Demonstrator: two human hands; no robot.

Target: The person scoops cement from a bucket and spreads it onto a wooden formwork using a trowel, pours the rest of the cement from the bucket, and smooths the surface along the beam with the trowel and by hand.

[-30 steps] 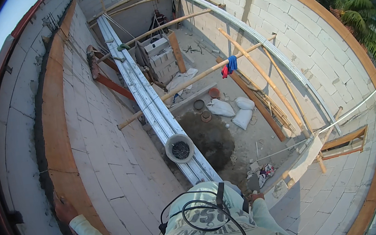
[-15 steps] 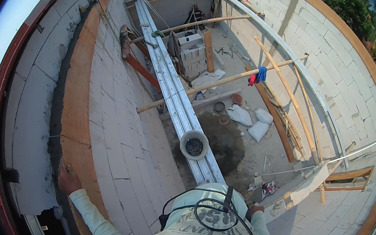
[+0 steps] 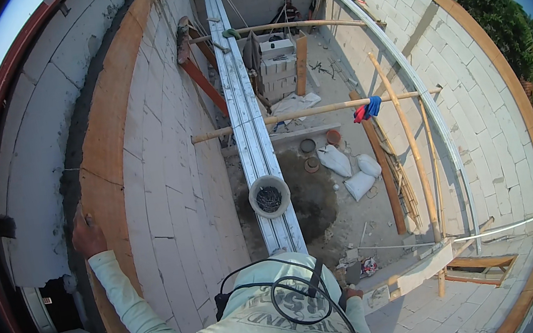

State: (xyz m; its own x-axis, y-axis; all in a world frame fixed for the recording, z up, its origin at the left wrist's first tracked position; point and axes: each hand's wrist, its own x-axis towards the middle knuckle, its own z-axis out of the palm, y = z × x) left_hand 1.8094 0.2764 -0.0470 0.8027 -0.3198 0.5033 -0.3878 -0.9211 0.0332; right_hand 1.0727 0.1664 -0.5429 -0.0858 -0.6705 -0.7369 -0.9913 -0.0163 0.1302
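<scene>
My left hand (image 3: 89, 237) is closed over the edge of a long orange-brown wooden board (image 3: 105, 174) that runs along the top of the left block wall. Only part of my right hand (image 3: 351, 294) shows, low and right of my body, near the end of a pale block ledge (image 3: 379, 297). Its fingers look curled, but what they grip is hidden. In front of me, a round grey bucket (image 3: 255, 196) with dark small pieces inside sits on long silvery metal channels (image 3: 252, 148). A black cable (image 3: 276, 298) loops across my pale shirt.
Bamboo poles (image 3: 313, 112) span the room between the block walls (image 3: 479, 107). Far below on the floor lie white sacks (image 3: 360, 185), small pots (image 3: 308, 146) and a damp patch (image 3: 311, 207). A person (image 3: 289, 12) is at the far end. Red and blue cloths (image 3: 369, 108) hang from a pole.
The view has shifted slightly, so the bucket, channels and floor things sit a little further left. My left hand stays on the board and my right hand stays low by the ledge.
</scene>
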